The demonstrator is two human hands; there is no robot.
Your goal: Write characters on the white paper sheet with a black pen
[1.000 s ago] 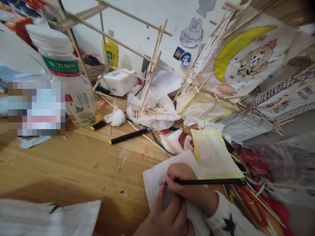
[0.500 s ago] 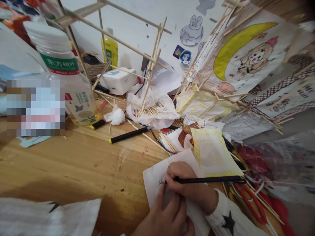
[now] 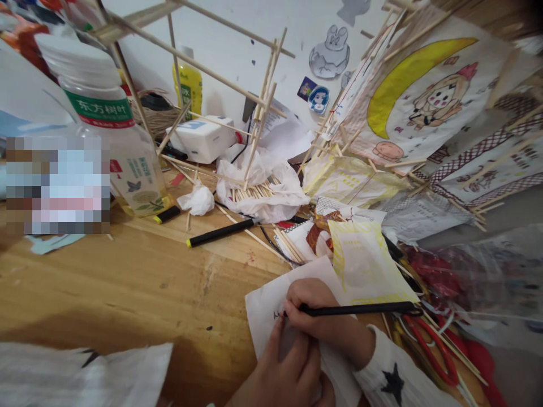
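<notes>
My right hand pinches a slim black pen near its writing end, with the shaft lying almost level toward the right. Its tip meets a white sheet of paper, beside a few small black strokes. My left hand rests flat on the lower part of the same sheet, fingers stretched, the index fingertip close to the pen tip. Touching the sheet's upper right is a thin paper with yellow drawn borders. A white sleeve with a black star covers my right forearm.
A wooden stick frame rises behind, near a large bottle. A black marker lies on the table. Thin sticks fill a plastic bag. Decorated paper panels stand right, above red-handled scissors.
The black strokes beside the pen tip look slightly fuller. Both hands keep nearly the same place, and the whole view shifts very slightly.
</notes>
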